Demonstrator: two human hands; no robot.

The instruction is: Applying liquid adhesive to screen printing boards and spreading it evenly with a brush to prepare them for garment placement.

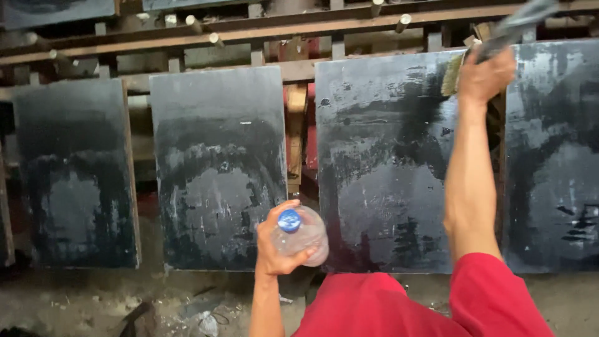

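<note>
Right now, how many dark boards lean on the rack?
4 whole or nearly so: far-left board, second board, wet board under the right hand, right-edge board. A sliver at the left edge may be another.

The scene is dim and evenly lit, with no hard shadows. Soft glare shines on the wet black rectangular board (387,162) at centre right. The long-handled bristle brush (499,37) at top right is motion-blurred. The dusty grey floor (81,299) and upper corners fall dark.
</note>
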